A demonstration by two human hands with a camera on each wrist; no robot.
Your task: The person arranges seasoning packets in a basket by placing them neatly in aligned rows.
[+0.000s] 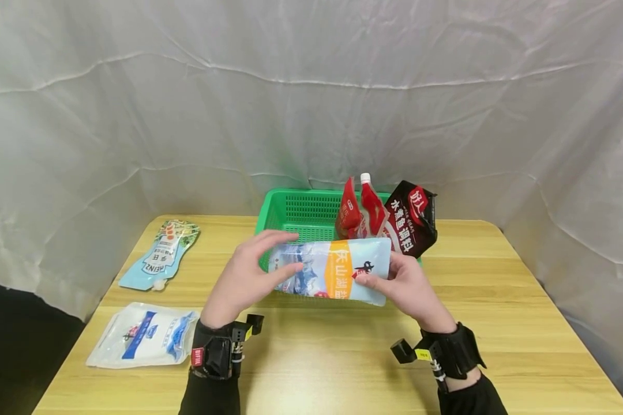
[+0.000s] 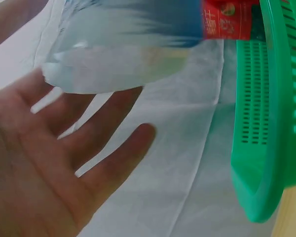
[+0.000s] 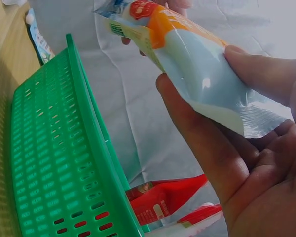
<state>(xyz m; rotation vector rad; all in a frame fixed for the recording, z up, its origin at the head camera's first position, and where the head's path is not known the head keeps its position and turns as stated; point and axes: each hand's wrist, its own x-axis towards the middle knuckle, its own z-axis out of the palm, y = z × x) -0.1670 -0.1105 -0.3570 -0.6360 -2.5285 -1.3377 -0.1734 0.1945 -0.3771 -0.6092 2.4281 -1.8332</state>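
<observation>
A light-blue bag of salt (image 1: 316,271) with an orange label band lies sideways in the air, overlapping the front of the green basket (image 1: 270,213) in the head view. My right hand (image 1: 407,285) pinches its right end, thumb (image 3: 259,69) on the near face and fingers behind. Around the bag's other end, my left hand (image 1: 249,274) is spread with fingers extended. In the left wrist view those fingers (image 2: 113,163) lie apart, some passing behind the bag's edge.
In the basket's right part stand a red pouch (image 1: 349,213), a white-capped red pouch (image 1: 374,210) and a black seasoning packet (image 1: 412,219). At the table's left lie a light-blue Heinz pouch (image 1: 161,256) and a white bag (image 1: 145,337). Grey cloth (image 1: 311,115) hangs behind.
</observation>
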